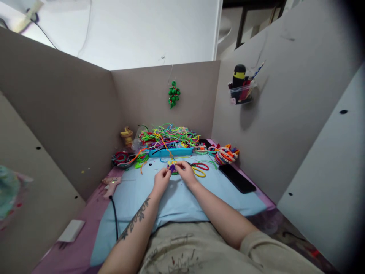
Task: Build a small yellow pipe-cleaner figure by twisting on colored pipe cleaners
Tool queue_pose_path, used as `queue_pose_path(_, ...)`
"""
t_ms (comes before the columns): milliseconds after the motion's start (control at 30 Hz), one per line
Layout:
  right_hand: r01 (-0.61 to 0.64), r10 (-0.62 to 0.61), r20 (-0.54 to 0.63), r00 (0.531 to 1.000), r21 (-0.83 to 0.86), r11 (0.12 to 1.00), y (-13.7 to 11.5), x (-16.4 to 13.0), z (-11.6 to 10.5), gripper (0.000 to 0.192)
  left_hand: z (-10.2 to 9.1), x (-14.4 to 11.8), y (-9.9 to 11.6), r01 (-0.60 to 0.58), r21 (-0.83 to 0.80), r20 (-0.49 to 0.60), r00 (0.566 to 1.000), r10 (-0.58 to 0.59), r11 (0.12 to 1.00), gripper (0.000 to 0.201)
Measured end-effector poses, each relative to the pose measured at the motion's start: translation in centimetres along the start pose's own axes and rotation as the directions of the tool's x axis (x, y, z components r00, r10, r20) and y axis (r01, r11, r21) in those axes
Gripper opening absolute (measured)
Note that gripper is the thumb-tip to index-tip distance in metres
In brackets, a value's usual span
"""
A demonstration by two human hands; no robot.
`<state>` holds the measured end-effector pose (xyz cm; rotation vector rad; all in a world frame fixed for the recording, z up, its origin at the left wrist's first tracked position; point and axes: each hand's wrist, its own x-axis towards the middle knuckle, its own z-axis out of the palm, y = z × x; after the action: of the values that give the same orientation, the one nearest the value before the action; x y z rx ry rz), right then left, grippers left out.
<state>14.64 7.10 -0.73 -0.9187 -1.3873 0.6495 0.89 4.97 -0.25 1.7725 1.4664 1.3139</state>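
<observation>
My left hand (161, 179) and my right hand (186, 172) meet over a light blue cloth (176, 201), both pinching a small craft piece (172, 166) of purple, yellow and green pipe cleaners. An orange pipe cleaner runs from the piece up towards a heap of coloured pipe cleaners (168, 136) in a blue tray (171, 152). Red-handled scissors (200, 166) and a yellow loop (199, 173) lie just right of my right hand.
A black phone (236, 178) lies at the right on the cloth. Finished coloured coils (226, 154) sit at back right, a dark bowl (122, 159) and yellow spool (127, 136) at back left. A glue gun (111, 184) with black cord lies left. Cardboard walls enclose the desk; a green ornament (173, 94) hangs behind.
</observation>
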Motion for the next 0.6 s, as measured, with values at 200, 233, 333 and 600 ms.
queue_pose_path(200, 0.118, -0.115, 0.024, 0.993, -0.223, 0.968, -0.41, -0.03, -0.55, 0.017, 0.36, -0.29, -0.42, -0.137, 0.126, 0.041, 0.990, 0.133, 0.982, 0.023)
queue_pose_path(233, 0.118, -0.116, 0.021, 0.993, -0.227, 0.967, -0.26, 0.01, -0.58, 0.018, 0.37, -0.24, -0.47, -0.148, 0.113, 0.043, 0.989, 0.144, 0.982, 0.022)
queue_pose_path(333, 0.090, -0.092, -0.001, 0.996, -0.215, 0.973, 0.21, 0.19, -0.61, 0.019, 0.32, -0.11, -0.38, -0.154, 0.025, 0.042, 0.987, 0.153, 0.988, 0.025)
queue_pose_path(600, -0.102, 0.103, 0.027, 0.994, -0.032, 0.994, 0.08, 0.10, -0.26, 0.024, 0.28, -0.42, -0.43, -0.240, 0.095, 0.010, 0.971, 0.241, 0.966, 0.032)
